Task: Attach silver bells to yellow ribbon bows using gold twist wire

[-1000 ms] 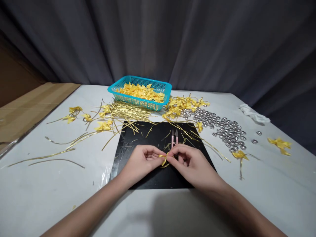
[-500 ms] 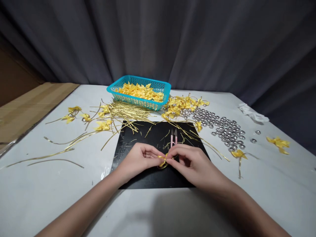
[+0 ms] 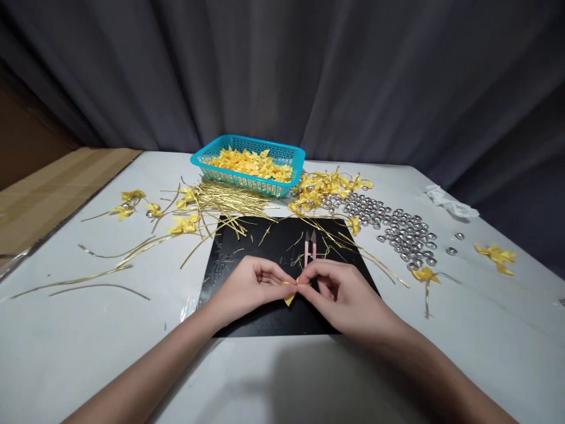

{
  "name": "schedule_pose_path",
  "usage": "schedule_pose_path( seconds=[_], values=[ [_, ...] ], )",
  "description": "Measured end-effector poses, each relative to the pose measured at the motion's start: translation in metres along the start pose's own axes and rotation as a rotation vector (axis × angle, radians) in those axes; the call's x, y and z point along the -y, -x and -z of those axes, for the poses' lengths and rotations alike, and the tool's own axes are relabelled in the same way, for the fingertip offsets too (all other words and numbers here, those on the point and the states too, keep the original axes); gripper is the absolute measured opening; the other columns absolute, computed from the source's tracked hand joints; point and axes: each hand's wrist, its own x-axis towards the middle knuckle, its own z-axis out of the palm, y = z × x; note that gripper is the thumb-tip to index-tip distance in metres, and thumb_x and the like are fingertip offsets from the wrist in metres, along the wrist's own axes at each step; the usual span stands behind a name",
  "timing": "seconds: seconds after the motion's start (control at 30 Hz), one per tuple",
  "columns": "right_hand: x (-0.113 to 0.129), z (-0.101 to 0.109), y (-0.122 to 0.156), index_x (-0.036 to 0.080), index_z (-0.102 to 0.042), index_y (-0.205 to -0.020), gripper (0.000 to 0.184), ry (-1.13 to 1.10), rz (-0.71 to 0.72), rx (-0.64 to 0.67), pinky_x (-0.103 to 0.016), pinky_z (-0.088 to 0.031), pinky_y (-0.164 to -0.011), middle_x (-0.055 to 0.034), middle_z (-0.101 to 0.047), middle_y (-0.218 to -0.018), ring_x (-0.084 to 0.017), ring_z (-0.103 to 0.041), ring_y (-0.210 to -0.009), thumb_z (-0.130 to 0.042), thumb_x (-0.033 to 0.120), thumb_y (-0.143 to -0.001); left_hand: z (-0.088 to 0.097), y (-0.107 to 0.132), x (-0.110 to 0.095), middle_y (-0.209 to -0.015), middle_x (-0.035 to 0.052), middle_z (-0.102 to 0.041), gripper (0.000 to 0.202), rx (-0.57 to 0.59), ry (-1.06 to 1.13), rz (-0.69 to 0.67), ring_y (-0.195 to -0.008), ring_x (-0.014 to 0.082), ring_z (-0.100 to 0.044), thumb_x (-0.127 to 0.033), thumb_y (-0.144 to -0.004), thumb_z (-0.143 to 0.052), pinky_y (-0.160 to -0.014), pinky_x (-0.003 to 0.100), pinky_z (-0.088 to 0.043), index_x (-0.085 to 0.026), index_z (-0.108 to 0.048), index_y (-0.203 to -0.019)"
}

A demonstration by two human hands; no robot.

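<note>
My left hand (image 3: 247,288) and my right hand (image 3: 342,294) meet over the black mat (image 3: 247,241), fingertips pinched together on a small yellow ribbon bow (image 3: 290,297) with a gold wire tie. Both hands are closed around it. Pink thread snips (image 3: 309,248) lie on the mat just beyond my fingers. A teal basket (image 3: 212,156) filled with yellow bows stands at the back. A bundle of gold wire ties (image 3: 229,200) lies in front of the basket.
A pile of silver beads (image 3: 404,232) spreads to the right, with finished bows (image 3: 324,185) behind it. Loose bows (image 3: 497,256) and wires (image 3: 70,282) lie scattered on the white table (image 3: 66,353). Cardboard (image 3: 53,188) sits at left, a crumpled white tissue (image 3: 450,203) at right.
The fingers have worked the bow slightly; the gold wire loop hanging below it is no longer seen and a ribbon tail now points down. Hands stay in place.
</note>
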Motion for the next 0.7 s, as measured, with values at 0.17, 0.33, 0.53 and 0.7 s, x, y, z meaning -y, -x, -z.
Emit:
schedule_pose_path(
  seconds=[0.17, 0.33, 0.53, 0.7],
  values=[
    [-0.003, -0.001, 0.001, 0.015, -0.062, -0.072, 0.014, 0.005, 0.041, 0.018, -0.018, -0.026, -0.043, 0.0022, -0.042, -0.056, -0.006, -0.033, -0.046, -0.053, 0.022, -0.08, 0.0, 0.0, 0.001, -0.05, -0.0026, -0.062, 0.004, -0.016, 0.012, -0.017, -0.047, 0.0039, -0.051, -0.009, -0.059, -0.073, -0.05, 0.014, -0.039, -0.012, -0.069, -0.06],
    [-0.007, 0.003, -0.001, 0.018, -0.051, -0.104, 0.027, -0.235, 0.081, -0.111, -0.024, -0.046, -0.075, -0.0065, -0.056, -0.099, -0.014, -0.055, -0.087, -0.055, 0.033, -0.082, 0.002, 0.001, 0.003, -0.051, -0.0031, -0.063, 0.005, 0.023, 0.095, -0.054, -0.048, 0.0032, -0.053, -0.012, -0.06, -0.074, -0.052, 0.012, -0.04, -0.013, -0.07, -0.062],
    [-0.005, 0.006, -0.003, 0.019, -0.048, -0.117, 0.036, -0.555, 0.004, 0.225, -0.024, -0.046, -0.081, -0.0055, -0.059, -0.097, -0.012, -0.056, -0.092, -0.042, 0.043, -0.091, 0.007, 0.0, 0.005, -0.061, -0.001, -0.07, 0.007, 0.016, 0.324, -0.135, -0.054, 0.0053, -0.059, -0.017, -0.061, -0.076, -0.058, 0.014, -0.045, -0.015, -0.07, -0.064],
    [-0.002, 0.022, -0.005, 0.014, -0.064, -0.087, 0.042, -0.307, -0.054, 0.23, -0.02, -0.035, -0.049, -0.0019, -0.055, -0.068, -0.008, -0.044, -0.053, -0.046, 0.052, -0.086, 0.017, -0.004, 0.001, -0.06, -0.0015, -0.07, 0.008, -0.163, 0.327, -0.173, -0.056, 0.0046, -0.06, -0.019, -0.061, -0.076, -0.055, 0.011, -0.043, -0.016, -0.072, -0.068]
  ],
)
